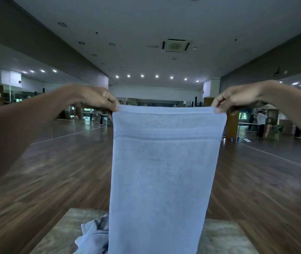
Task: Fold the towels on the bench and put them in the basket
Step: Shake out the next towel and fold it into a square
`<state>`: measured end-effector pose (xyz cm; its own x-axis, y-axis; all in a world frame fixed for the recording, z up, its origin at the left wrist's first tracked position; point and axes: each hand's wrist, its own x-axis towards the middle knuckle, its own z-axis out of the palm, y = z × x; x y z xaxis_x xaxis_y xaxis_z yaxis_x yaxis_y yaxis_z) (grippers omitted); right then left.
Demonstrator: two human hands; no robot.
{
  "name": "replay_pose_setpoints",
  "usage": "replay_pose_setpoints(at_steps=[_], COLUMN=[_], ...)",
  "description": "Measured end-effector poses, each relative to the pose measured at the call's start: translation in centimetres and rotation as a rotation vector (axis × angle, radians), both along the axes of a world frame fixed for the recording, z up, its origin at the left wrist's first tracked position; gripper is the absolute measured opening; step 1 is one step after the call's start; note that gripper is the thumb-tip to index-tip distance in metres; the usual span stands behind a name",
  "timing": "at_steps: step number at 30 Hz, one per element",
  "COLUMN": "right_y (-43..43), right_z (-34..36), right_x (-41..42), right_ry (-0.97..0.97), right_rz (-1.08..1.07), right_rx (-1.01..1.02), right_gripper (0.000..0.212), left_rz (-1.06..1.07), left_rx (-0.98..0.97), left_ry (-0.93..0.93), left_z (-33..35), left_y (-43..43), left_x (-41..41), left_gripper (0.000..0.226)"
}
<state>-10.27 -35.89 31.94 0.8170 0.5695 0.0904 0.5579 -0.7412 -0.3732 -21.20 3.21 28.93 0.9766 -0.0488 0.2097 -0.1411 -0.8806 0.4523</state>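
From the head camera: holds a pale blue towel (pixel 164 171) up in the air, spread flat and hanging straight down — top edge stretched level between both hands. Pinches its top left corner with the left hand (pixel 94 99), thumb and fingers curled onto the hem; pinches the top right corner likewise with the right hand (pixel 237 99). Hangs in front of the bench (pixel 222 239), lower end cut off by the frame. Left of it on the bench — a crumpled towel (pixel 94 237). Beyond, a dark wooden floor (pixel 54 171).
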Motion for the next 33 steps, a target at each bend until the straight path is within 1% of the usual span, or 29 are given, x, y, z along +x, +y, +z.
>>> replay_pose_setpoints(at_steps=[1,2,3,4,6,7,10,14,16,18,20,22,24,27,30,33], right_y=[-0.3,-0.5,-0.5,-0.4,0.5,0.9,2.3,3.8,4.2,4.2,4.2,4.1,4.1,3.5,2.4,0.9], right_z=[0.0,0.0,-0.1,-0.3,-0.9,-1.3,-3.6,-7.8,-9.6,-11.2,-12.8,-14.9,-17.4,-22.4,-29.4,-37.7], right_x=[0.2,0.5,0.9,1.3,2.4,3.0,5.3,8.5,10.5,12.2,13.7,14.4,14.6,14.5,13.7,11.7], right_ry=[0.079,0.116,0.12,0.111,0.057,0.001,-0.139,-0.286,-0.413,-0.518,-0.601,-0.643,-0.655,-0.617,-0.535,-0.449], right_rz=[0.013,0.022,0.026,0.02,-0.017,-0.038,-0.094,-0.146,-0.186,-0.225,-0.269,-0.297,-0.309,-0.274,-0.219,-0.189], right_rx=[-0.011,-0.02,-0.017,-0.015,0.005,-0.007,-0.054,0.103,0.166,0.21,0.226,0.243,0.253,0.188,0.098,0.018], right_gripper=[0.044,0.057,0.061,0.052,0.016,0.009,0.015,0.014,0.013,0.018,0.025,0.024,0.021,0.02,0.022,0.02], left_rz=[-0.015,-0.021,-0.017,-0.007,0.025,0.044,0.117,0.271,0.321,0.354,0.369,0.379,0.389,0.369,0.35,0.352], left_rx=[-0.041,-0.07,-0.077,-0.069,-0.01,0.034,0.092,0.177,0.123,0.093,0.079,0.054,0.037,-0.011,-0.025,0.016], left_ry=[0.079,0.113,0.109,0.086,0.023,-0.006,-0.124,-0.356,-0.397,-0.428,-0.457,-0.478,-0.476,-0.409,-0.304,-0.13], left_z=[0.1,0.2,0.1,-0.1,-1.0,-1.7,-4.7,-8.2,-9.7,-10.9,-12.2,-13.8,-15.8,-20.3,-27.0,-35.7], left_y=[0.3,0.5,0.6,0.6,0.7,0.7,0.4,0.0,-0.3,-0.5,-0.7,-0.8,-0.8,-0.9,-1.6,-2.7], left_x=[0.1,0.3,0.7,1.2,2.6,3.4,6.3,10.8,12.8,14.1,15.1,15.9,16.6,16.7,15.8,13.4], left_gripper=[0.016,0.018,0.018,0.016,0.013,0.011,0.009,0.022,0.024,0.025,0.025,0.025,0.025,0.022,0.019,0.017])
